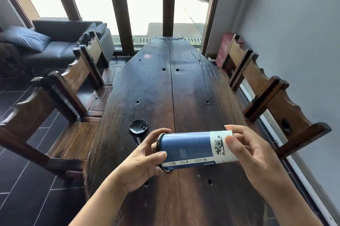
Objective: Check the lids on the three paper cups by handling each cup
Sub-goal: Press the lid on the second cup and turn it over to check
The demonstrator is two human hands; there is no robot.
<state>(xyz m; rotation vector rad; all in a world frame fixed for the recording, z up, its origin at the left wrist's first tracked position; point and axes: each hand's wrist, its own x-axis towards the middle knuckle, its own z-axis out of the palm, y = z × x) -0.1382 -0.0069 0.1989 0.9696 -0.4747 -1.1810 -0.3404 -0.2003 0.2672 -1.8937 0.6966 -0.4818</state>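
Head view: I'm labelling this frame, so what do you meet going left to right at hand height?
nearest left wooden chair → standing black-lidded cup → blue paper cup held sideways → right hand → nearest right wooden chair

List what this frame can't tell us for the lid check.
All head view.
1. Lid of the held cup: top faces the left hand, only the black rim shows; seating unclear.
2. Base of the held cup: covered by the right hand.
3. The standing cup: lower wall hidden behind the left hand.
4. A third cup: not in view.
5. Print on the held cup: too small to read.
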